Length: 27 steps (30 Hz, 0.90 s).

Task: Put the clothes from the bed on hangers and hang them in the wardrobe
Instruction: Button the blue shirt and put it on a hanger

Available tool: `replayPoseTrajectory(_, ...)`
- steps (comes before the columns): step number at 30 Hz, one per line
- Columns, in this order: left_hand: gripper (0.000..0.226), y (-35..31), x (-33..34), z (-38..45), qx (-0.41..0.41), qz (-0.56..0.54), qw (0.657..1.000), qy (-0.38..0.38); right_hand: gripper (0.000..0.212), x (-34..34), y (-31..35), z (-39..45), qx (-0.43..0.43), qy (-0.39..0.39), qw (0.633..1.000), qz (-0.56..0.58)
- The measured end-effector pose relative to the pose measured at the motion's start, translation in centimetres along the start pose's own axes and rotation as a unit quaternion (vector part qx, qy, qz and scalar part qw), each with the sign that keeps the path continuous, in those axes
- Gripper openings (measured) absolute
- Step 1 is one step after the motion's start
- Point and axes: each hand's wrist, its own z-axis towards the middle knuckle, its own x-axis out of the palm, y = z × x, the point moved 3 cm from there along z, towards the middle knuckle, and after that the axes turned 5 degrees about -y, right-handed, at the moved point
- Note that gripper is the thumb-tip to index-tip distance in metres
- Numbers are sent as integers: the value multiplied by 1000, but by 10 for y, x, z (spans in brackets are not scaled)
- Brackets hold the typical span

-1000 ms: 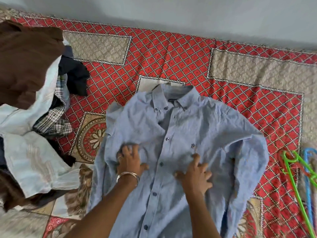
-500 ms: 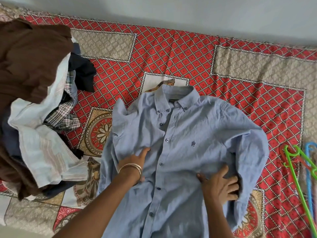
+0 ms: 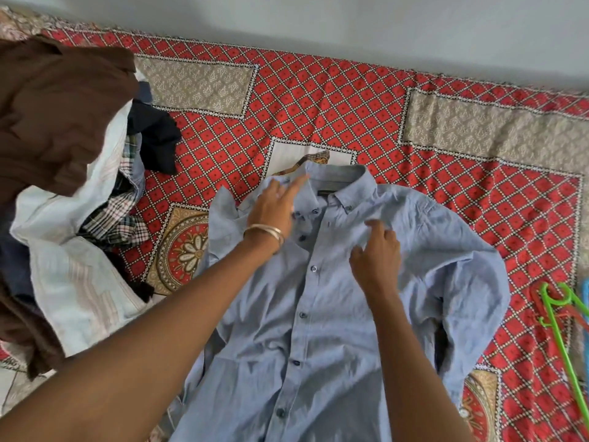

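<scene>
So there's a light blue shirt (image 3: 318,298) spread flat, front side up, on the bed (image 3: 318,100), buttoned down the middle with its collar pointing toward 12 o'clock. It takes up the centre and the 6 o'clock part of the view, and its sleeve on the 3 o'clock side curves down along the body.

Left hand (image 3: 274,208), with a metal bangle (image 3: 264,232) on the wrist, lies on the shirt near the collar, fingers straight and slightly spread, tips reaching the collar edge at about 11 o'clock from the shirt's middle. It's a bit blurred. Right hand (image 3: 376,256) sits on the chest just toward 3 o'clock from the button line, fingers loosely bent and apart, touching the cloth; I can't tell if it's pinching any fabric.

Over at 9 o'clock there's a pile of clothes (image 3: 63,186): something brown on top, pale white-blue pieces, a checked one and a dark navy one. At the 3 to 4 o'clock edge a green hanger (image 3: 556,317) lies on the red patterned bedspread, well apart from the hands, with a sliver of a blue hanger (image 3: 585,295) beside it.
</scene>
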Motion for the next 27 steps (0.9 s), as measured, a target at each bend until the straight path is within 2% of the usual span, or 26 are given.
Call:
replayPoseTrajectory(1, 67, -4, 0, 13, 9, 38, 999, 27, 62, 0, 12, 13, -28, -1, 1000, 8)
replayPoseTrajectory(3, 43, -10, 1, 38, -19, 87, 991, 101, 76, 3, 30, 39, -73, 30, 997, -19)
replayPoseTrajectory(4, 37, -12, 2, 49, -38, 108, 985, 128, 82, 5, 37, 50, -89, 61, 993, -41)
replayPoseTrajectory(6, 32, -18, 5, 67, -36, 138, 980, 138, 88, 9, 43, 66, -116, 121, 981, -96)
replayPoseTrajectory(8, 25, -19, 4, 83, -19, 135, 985, 109, 88, 12, 42, 77, -113, 132, 977, -119)
replayPoseTrajectory(9, 23, -15, 2, 90, -36, 90, 992, 81, 88, 12, 41, 79, -98, 106, 985, -97)
replayPoseTrajectory(11, 24, -3, 3, 97, -83, -10, 996, 29, 86, 13, 33, 76, -75, -5, 997, -36)
replayPoseTrajectory(13, 44, 3, 8, 90, -91, -74, 993, 29, 76, 16, 24, 64, -92, -118, 988, -48)
replayPoseTrajectory(14, 53, 3, 11, 82, -69, -75, 994, 35, 69, 20, 17, 57, -101, -143, 982, -69)
replayPoseTrajectory(15, 55, 5, 15, 73, -40, -64, 997, 30, 62, 25, 8, 51, -102, -129, 982, -88)
replayPoseTrajectory(17, 48, 5, 24, 48, 40, 32, 998, 47, 58, 39, -10, 37, -70, -3, 989, -131)
replayPoseTrajectory(18, 50, 8, 32, 34, 74, 92, 989, 85, 62, 45, -20, 29, -47, 67, 985, -153)
replayPoseTrajectory(19, 57, 14, 43, 21, 86, 142, 976, 138, 66, 50, -29, 24, -35, 103, 980, -164)
replayPoseTrajectory(20, 66, 21, 52, 10, 79, 173, 965, 183, 68, 52, -35, 20, -33, 113, 979, -169)
replayPoseTrajectory(22, 75, 29, 62, -3, 50, 189, 958, 211, 71, 50, -36, 16, -27, 121, 979, -164)
replayPoseTrajectory(25, 67, 13, 53, -12, 15, 181, 960, 212, 73, 37, -27, 10, 1, 153, 979, -136)
replayPoseTrajectory(27, 56, -1, 43, -11, -13, 134, 966, 220, 67, 23, -22, 7, 11, 147, 985, -89)
